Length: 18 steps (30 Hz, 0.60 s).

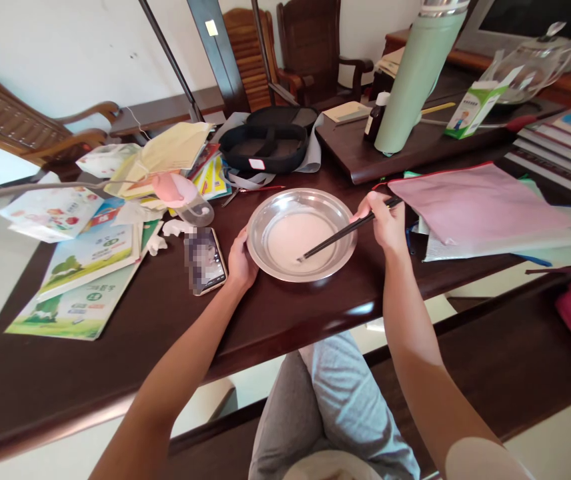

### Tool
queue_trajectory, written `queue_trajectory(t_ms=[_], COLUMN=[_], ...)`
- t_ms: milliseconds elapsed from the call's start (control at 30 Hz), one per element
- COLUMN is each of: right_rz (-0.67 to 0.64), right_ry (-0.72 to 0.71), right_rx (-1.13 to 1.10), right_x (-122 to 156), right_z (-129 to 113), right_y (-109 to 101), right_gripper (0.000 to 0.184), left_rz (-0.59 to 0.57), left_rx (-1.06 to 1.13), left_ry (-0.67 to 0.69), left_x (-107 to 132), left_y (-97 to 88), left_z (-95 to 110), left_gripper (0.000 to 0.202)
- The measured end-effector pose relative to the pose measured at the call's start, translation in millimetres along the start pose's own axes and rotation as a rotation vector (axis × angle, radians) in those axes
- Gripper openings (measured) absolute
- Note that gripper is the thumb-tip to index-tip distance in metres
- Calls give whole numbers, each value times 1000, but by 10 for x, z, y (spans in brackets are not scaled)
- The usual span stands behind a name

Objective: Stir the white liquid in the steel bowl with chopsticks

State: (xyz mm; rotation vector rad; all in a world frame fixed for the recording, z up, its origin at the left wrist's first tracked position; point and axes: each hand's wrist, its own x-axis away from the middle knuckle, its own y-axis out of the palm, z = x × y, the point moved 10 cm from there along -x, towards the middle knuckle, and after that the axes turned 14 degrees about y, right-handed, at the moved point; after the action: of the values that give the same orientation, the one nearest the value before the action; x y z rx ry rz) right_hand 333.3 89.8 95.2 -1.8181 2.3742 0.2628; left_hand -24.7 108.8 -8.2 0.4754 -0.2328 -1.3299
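Observation:
A round metal dish point(335, 212) holding a pale white liquid sits on the dark wooden table point(275, 313). My left hand point(240, 261) grips the dish's left rim, fingers curled against it. My right hand point(385, 223) is closed around a pair of dark chopsticks point(340, 233), whose tips rest in the liquid near the middle of the dish.
A phone point(204, 260) lies just left of the dish. Books and papers point(90, 267) cover the table's left side, with a pink-lidded cup point(185, 195). A pink folder point(475, 203) lies to the right; a green flask point(415, 73), black tray point(265, 143) and chairs stand behind.

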Motion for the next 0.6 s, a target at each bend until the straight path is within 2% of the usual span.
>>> queue_trajectory(t_ms=[133, 333, 500, 600], right_rz=[-132, 10, -120, -89], right_ry=[25, -29, 20, 2], right_rx=[56, -18, 40, 62], right_x=[25, -4, 20, 18], right_z=[5, -14, 12, -11], right_y=[172, -28, 150, 125], right_gripper=[69, 70, 69, 67], left_rz=[3, -20, -21, -26], left_rx=[3, -7, -2, -2], left_ry=[3, 14, 11, 15], left_x=[-4, -10, -12, -12], left_y=[-14, -4, -15, -6], left_z=[-3, -5, -11, -5], left_gripper=[34, 40, 38, 37])
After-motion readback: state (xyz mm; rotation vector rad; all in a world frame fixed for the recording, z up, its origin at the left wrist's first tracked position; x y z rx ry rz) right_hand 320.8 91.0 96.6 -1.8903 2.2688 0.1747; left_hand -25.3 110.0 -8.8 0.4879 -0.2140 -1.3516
